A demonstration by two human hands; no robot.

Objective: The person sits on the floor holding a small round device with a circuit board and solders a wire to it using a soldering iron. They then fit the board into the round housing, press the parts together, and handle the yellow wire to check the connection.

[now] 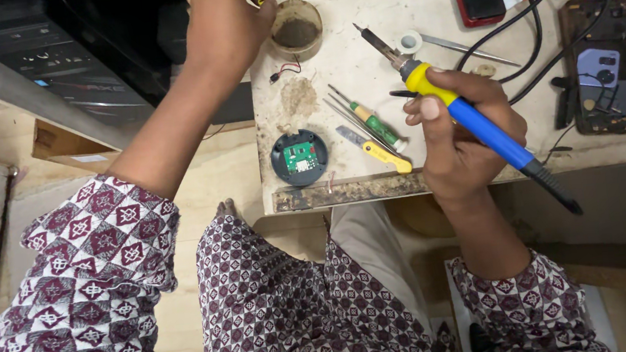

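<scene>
Gripping the blue-and-yellow-handled soldering iron (467, 111), my right hand (463, 142) closes fully; my left hand (226, 24), at eleven o'clock, pinches something small and yellow. I judge a steady tip best near the round dark-cased green circuit board (300, 156).

Blue-and-yellow soldering iron (467, 111) angled across the bench, tip up-left near the small round flux tin (295, 26), cord trailing down-right.

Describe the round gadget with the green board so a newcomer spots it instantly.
Start at the pale, stained worktop and go to its front left corner, left of the green-handled screwdriver. There lies the round black case, open, with a small green circuit board inside. Nothing else near it is round and dark; the tan dish sits farther back.
</scene>
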